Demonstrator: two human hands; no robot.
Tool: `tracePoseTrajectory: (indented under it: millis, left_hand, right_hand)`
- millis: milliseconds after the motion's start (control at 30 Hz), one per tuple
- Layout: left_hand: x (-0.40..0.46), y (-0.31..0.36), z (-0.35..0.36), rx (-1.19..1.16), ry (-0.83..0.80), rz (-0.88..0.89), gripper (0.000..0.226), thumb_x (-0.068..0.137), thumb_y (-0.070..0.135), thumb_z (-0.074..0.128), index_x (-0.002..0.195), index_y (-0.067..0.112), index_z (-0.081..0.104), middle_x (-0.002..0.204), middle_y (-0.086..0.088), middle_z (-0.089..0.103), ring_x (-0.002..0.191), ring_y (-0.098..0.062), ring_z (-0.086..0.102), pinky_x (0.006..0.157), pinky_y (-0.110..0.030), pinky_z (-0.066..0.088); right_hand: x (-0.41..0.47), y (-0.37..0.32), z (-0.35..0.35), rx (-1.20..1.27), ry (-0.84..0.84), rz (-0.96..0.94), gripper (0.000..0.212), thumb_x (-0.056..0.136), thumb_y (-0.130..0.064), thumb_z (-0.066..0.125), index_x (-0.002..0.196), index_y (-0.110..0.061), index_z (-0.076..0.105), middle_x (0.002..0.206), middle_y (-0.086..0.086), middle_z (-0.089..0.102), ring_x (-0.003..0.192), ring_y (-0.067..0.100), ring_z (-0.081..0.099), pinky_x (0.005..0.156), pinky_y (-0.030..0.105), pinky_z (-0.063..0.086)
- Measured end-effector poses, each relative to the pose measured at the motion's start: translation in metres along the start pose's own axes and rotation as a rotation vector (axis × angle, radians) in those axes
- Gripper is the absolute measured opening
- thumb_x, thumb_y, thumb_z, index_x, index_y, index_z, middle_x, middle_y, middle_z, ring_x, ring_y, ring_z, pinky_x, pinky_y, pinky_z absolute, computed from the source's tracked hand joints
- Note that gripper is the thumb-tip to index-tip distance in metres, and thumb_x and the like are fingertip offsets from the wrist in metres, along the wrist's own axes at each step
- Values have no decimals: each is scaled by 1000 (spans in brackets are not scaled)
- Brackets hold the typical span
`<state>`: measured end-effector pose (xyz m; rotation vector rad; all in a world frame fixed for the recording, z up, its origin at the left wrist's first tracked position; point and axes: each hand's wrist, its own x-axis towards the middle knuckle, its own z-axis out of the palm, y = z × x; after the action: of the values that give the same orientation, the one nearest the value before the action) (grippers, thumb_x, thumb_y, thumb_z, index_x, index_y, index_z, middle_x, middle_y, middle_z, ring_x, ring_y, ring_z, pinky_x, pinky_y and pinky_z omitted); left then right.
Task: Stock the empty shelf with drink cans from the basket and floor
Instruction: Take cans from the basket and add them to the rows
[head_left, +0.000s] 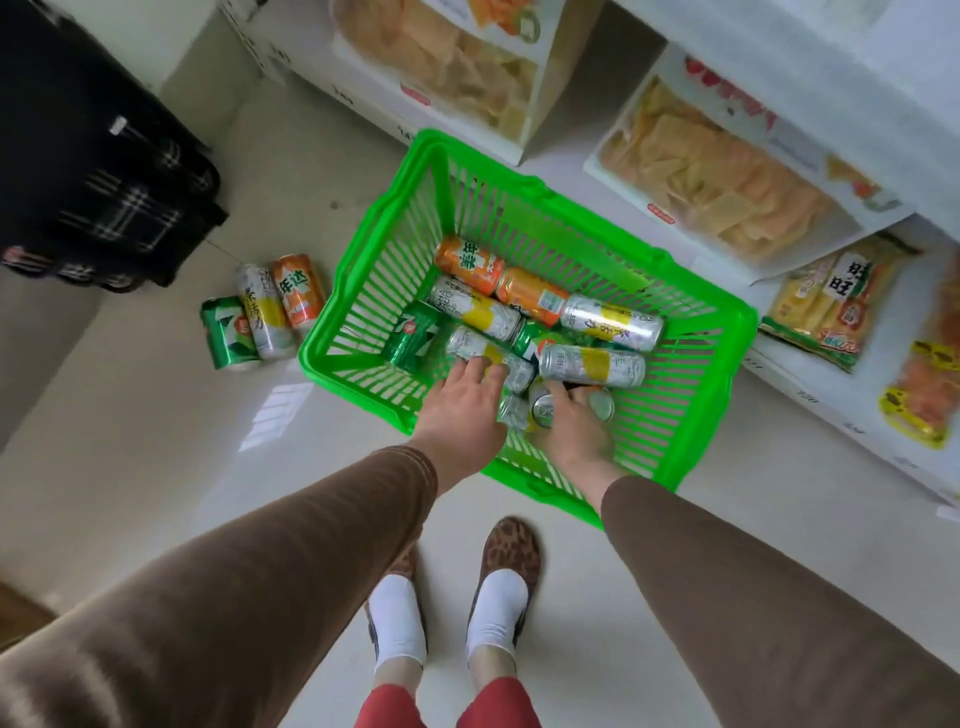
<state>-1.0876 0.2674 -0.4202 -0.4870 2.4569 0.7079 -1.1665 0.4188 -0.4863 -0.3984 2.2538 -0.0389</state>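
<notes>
Cans (545, 332) lie loose in the green basket (717, 332). Our left hand (460, 410) reaches flat-fingered onto a silver-yellow can (480, 351); our right hand (574, 426) curls on an upright can (543, 410). Neighbours may roll, spoiling either grip.

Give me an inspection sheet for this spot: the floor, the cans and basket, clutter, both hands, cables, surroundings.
Surface: pale glossy floor, window light reflected on it.
Job's things: green slatted plastic basket on the floor, holding mixed orange, green and silver-yellow drink cans lying on their sides; three cans lie on the floor beside its left wall.
Clutter: nothing seen.
Hands: left hand reaches onto a silver-yellow can in the basket; right hand grips an upright can.
Cables: nothing seen.
Surroundings: white shelves with bagged snacks behind the basket; dark plaid fabric bundle at far left.
</notes>
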Motion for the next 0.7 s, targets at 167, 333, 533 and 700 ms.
tracePoseTrajectory:
  millis: [167,333,533,700]
  left_hand:
    - [-3,-4,1,-24,16,-16,69,89,30,58,149,22,25,149,-5,30,135,-27,30,111,-43,31]
    - [-34,3,-46,-17,21,-18,72,88,30,60,150,21,24,149,-6,30,135,-27,32,110,-42,36]
    - [-102,42,-181,-69,164,31,73,83,28,65,147,16,31,139,-8,40,128,-29,39,106,-43,38]
    - [-176,81,-335,-76,372,131,69,81,25,66,142,13,37,133,-9,46,122,-32,43,101,-45,41]
  right_hand:
    - [7,-1,-6,-49,83,-35,64,90,-16,69,145,-30,40,128,12,56,104,37,63,73,37,49]
    - [-37,-3,-80,193,125,-5,52,88,-37,74,135,-33,53,109,-3,69,83,21,63,66,28,45]
    - [-145,-36,-214,571,256,-71,48,69,-48,80,113,-40,63,96,-13,71,92,17,69,81,35,54]
    - [-266,-97,-356,644,386,-251,40,73,-44,80,107,-42,60,94,-19,70,84,0,65,78,32,51]
